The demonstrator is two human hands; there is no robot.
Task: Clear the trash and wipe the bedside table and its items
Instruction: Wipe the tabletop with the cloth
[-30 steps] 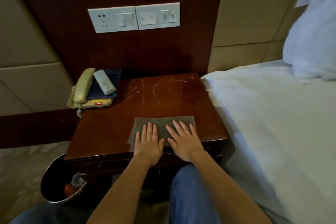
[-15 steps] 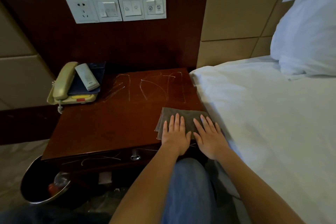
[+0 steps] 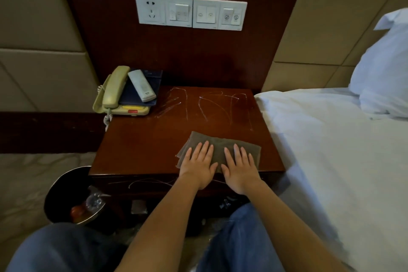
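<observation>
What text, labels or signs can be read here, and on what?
No word or number is legible.
On the switch panel: pictograms only, including a crossed circle on the rightmost switch; the tiny print at the plate edges is too small to read.
On the remote: a small mark near its lower end, blurred.
On the phone: red and yellow labels on the base, no readable text.

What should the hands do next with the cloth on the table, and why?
Probably push the cloth forward, toward the whitish streaks at the back of the table. Both the left hand and the right hand press it flat near the front edge.
</observation>
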